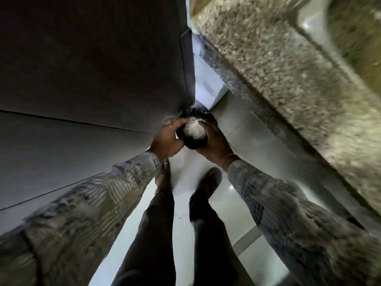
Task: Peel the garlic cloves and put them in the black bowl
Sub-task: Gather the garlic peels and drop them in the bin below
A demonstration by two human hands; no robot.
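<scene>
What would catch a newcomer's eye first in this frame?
At the centre, the left hand and right hand grip a black bowl heaped with a white papery mass, too blurred to name for sure, probably garlic skins. Just beyond it a black-lined bin stands in the floor corner, between a dark cabinet front on the left and a speckled stone counter on the right.

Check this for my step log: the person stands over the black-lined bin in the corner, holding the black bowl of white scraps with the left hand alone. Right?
Not quite. The head view shows both hands holding it: the left hand grips one side of the black bowl, the right hand the other. The rest stands: white scraps inside, black-lined bin beneath in the corner.
</scene>
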